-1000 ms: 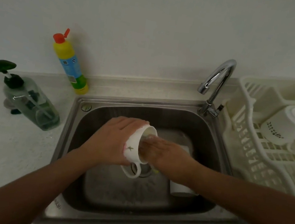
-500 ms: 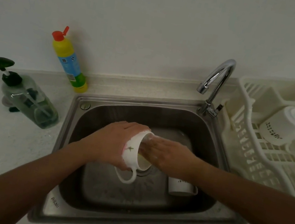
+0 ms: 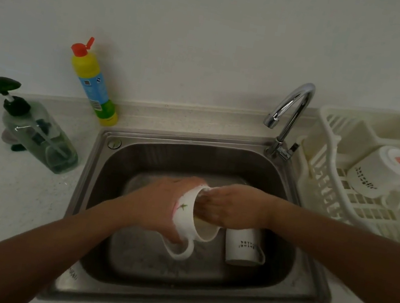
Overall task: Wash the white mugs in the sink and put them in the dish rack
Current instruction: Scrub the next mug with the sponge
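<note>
Head view shows the left hand (image 3: 158,205) gripping a white mug (image 3: 186,218) around its body, tilted on its side above the middle of the sink (image 3: 166,156), with the handle hanging down. The right hand (image 3: 231,209) reaches with its fingers into the mug's mouth; whether they close on a sponge I cannot tell. The danger, I think, is that the wet mug slips from the left hand and falls on the second mug (image 3: 243,248), which sits just below, near the front right corner of the sink; both could chip. One mug (image 3: 375,175) rests bottom up in the dish rack (image 3: 322,172) at the right edge of the bench (image 3: 0,197). The tap (image 3: 293,108) and a yellow bottle (image 3: 94,83) stand along the back edge and a pump bottle (image 3: 40,135) at the left, before a plain pale wall in dim light.
</note>
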A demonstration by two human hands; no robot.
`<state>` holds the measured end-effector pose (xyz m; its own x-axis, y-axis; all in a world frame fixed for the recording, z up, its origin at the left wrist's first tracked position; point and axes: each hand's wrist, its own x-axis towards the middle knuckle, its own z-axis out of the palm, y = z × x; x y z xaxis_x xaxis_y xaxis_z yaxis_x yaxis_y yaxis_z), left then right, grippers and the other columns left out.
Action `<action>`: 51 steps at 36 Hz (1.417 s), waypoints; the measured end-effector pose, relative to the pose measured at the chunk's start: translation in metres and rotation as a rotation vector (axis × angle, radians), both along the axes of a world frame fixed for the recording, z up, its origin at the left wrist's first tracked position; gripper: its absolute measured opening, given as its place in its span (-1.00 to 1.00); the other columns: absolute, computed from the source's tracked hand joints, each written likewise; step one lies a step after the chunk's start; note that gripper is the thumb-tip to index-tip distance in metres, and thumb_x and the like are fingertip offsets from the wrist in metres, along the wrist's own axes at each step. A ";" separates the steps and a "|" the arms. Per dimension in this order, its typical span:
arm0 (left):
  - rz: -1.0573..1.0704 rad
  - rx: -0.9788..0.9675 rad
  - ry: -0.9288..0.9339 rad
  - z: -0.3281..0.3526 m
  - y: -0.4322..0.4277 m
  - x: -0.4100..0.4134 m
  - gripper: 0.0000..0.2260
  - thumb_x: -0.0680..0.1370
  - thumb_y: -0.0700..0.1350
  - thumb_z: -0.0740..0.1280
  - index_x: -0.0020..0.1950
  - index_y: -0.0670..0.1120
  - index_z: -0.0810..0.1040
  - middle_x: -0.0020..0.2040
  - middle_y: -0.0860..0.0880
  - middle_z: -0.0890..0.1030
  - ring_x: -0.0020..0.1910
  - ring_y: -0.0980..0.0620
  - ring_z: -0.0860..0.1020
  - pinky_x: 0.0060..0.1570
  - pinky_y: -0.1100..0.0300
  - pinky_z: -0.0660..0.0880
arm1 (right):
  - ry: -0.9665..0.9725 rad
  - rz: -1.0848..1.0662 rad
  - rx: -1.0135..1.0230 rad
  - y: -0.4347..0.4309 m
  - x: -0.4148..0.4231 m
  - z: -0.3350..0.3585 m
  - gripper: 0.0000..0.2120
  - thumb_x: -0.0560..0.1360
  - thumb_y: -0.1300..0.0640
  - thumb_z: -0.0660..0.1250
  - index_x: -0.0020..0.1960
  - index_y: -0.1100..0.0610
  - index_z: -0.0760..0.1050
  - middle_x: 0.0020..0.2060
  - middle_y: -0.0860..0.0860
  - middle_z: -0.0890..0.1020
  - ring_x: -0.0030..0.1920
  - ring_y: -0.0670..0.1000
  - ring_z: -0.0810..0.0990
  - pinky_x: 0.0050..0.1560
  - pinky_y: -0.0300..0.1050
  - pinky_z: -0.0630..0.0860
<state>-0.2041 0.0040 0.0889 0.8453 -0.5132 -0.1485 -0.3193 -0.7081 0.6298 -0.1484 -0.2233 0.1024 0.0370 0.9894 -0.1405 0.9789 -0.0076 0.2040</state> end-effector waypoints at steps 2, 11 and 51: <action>-0.013 -0.040 0.055 0.006 0.002 0.003 -0.07 0.14 0.11 0.64 0.45 0.16 0.33 0.24 0.21 0.53 0.21 0.18 0.54 0.20 0.09 0.55 | -0.075 0.052 -0.005 0.003 0.002 0.001 -0.57 0.41 0.23 0.43 0.28 0.19 0.55 0.22 0.09 0.62 0.28 0.04 0.56 0.43 -0.06 0.23; 0.054 0.034 -0.101 0.003 0.012 -0.013 -0.09 0.26 0.02 0.63 0.52 0.13 0.27 0.44 0.17 0.37 0.39 0.27 0.29 0.45 0.20 0.28 | 0.074 -0.285 0.197 0.020 -0.041 -0.014 -0.41 0.22 0.14 0.62 0.22 0.20 0.58 0.13 0.13 0.65 0.15 0.09 0.64 0.19 -0.06 0.51; 0.386 -0.695 -0.027 0.004 0.009 -0.016 -0.68 0.57 -0.18 0.36 0.32 -0.20 0.56 0.26 -0.03 0.63 0.28 -0.01 0.57 0.29 0.04 0.51 | 0.533 -0.849 0.414 0.021 -0.049 -0.019 -0.71 0.54 0.10 0.33 0.22 0.13 0.44 0.09 0.08 0.63 0.05 0.13 0.61 0.00 -0.05 0.50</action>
<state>-0.2204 0.0125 0.0929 0.9812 -0.1506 0.1211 -0.1526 -0.2199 0.9635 -0.1970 -0.2025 0.0832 0.7652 0.6438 -0.0029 0.5833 -0.6951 -0.4201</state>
